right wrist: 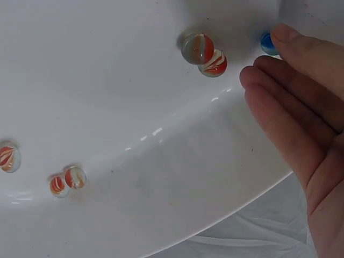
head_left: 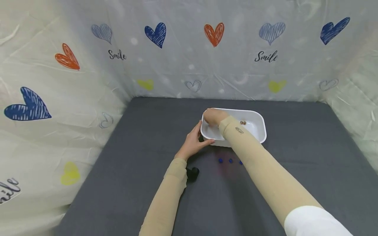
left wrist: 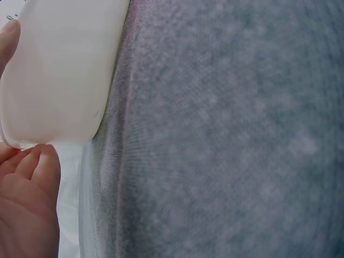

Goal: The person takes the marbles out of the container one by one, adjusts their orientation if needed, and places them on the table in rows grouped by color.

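Observation:
A white plastic basin [head_left: 256, 126] stands on the dark table. My left hand [head_left: 191, 144] grips its near left corner, thumb on the front wall and fingers along the left side. In the left wrist view, fingertips touch the basin's [left wrist: 59, 75] rim. My right hand [head_left: 215, 116] reaches inside at the left end. In the right wrist view, its thumb tip partly covers a blue marble [right wrist: 267, 44]; the fingers are extended beside it, and no firm pinch shows. Clear marbles with orange swirls [right wrist: 198, 48] lie in the basin, some in pairs.
In front of the basin, blue marbles [head_left: 231, 160] lie in a row on the table [head_left: 141, 157], one close to the right sleeve. A black object [head_left: 192, 174] sits beside the left wrist. A white curtain [head_left: 177, 65] with printed hearts surrounds the table's back and sides.

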